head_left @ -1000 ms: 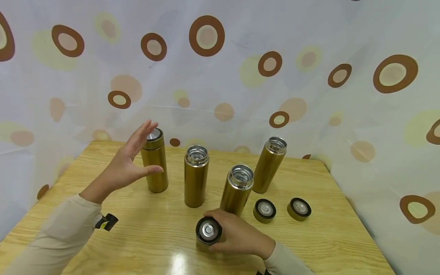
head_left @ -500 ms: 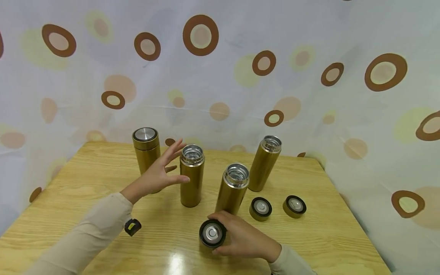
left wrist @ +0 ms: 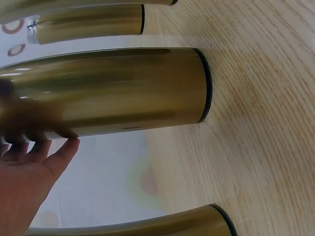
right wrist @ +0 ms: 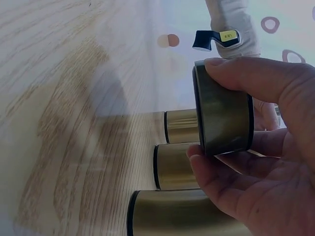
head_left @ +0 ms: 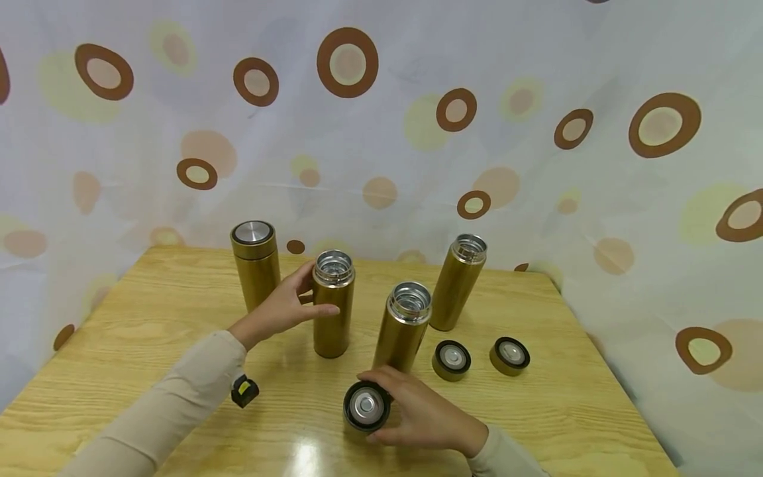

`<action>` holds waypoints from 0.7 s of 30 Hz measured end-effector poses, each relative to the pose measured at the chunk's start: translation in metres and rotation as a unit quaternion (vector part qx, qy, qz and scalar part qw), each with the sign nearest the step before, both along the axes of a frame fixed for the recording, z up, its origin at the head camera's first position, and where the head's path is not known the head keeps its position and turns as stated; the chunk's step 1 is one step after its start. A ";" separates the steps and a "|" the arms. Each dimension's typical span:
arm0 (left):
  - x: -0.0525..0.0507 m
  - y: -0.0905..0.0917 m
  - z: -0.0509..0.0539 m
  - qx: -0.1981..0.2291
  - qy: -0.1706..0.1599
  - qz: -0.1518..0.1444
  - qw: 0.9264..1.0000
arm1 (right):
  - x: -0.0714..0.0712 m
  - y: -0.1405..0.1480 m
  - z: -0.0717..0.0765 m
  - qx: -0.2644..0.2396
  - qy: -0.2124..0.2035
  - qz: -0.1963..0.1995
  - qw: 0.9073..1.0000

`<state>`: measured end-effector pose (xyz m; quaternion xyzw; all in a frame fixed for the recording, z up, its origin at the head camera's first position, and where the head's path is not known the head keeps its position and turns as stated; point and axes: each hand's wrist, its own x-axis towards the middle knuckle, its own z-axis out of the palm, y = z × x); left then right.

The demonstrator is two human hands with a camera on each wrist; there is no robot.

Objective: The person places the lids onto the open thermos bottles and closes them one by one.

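We see left hand [head_left: 280, 308] newly around lidless second-from-left bottle [head_left: 330, 331], cannot tell if gripping; right hand [head_left: 426, 414] pinches upturned lid [head_left: 365, 405]. We judge both parts now attended.

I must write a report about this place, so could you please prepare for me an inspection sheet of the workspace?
Surface: pale wooden table, with a bright glare spot near the front.
Job's flasks: a gold cylindrical metallic flask with its lid on; the left, middle and right open gold flasks, all standing.
Job's lids: two loose round gold-and-black lids lie underside up; a third round lid is held.
Clutter: nothing seen.
Left hand: at the left open flask's side; whether it grips cannot be told.
Right hand: holds the third lid.
Cables: nothing seen.
Surroundings: whitish sheet with brown and yellow ovals behind.
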<state>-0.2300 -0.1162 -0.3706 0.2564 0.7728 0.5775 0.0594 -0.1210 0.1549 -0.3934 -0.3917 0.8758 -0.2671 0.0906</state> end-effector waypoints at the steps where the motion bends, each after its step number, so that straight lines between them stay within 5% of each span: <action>1: 0.000 0.000 0.000 -0.001 -0.001 0.000 1.000 | 0.000 0.001 0.000 0.001 0.001 -0.001 1.000; 16: -0.002 -0.001 0.000 0.014 -0.006 0.000 1.000 | 0.005 0.010 0.000 -0.018 -0.025 -0.022 0.999; 21: -0.002 -0.001 -0.001 0.012 -0.013 0.000 1.000 | 0.006 0.011 0.012 -0.023 -0.016 -0.002 1.000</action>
